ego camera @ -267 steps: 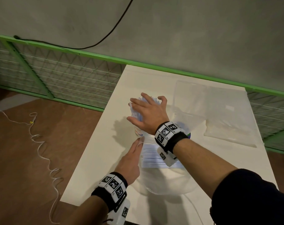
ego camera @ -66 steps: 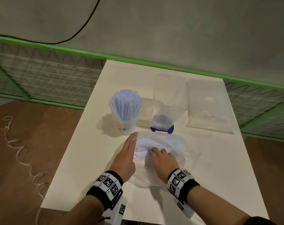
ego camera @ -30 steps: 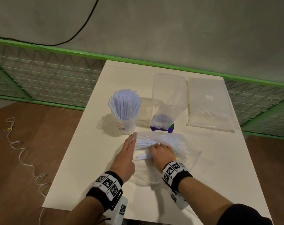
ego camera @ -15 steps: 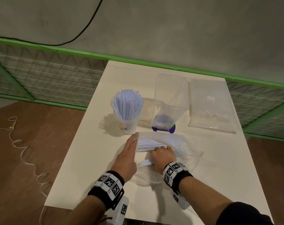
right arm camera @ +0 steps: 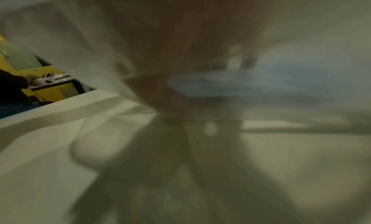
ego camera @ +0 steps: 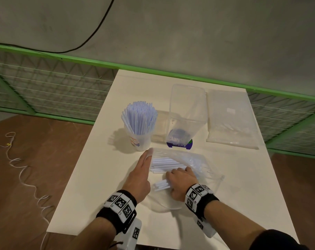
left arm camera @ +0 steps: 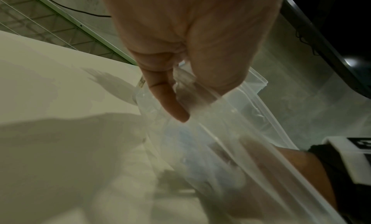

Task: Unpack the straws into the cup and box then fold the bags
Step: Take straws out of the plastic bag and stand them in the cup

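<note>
Inside bag [ego camera: 198, 159], right hand [ego camera: 180, 183] on straws [ego camera: 161, 184]

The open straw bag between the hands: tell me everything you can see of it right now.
The straw bag is thin, clear, crumpled plastic, lying flat on the white table just in front of the cup and clear box. Pale blue straws lie sideways inside. The left hand pinches its left edge; the right hand is reached in, curled over a few straws.
</note>
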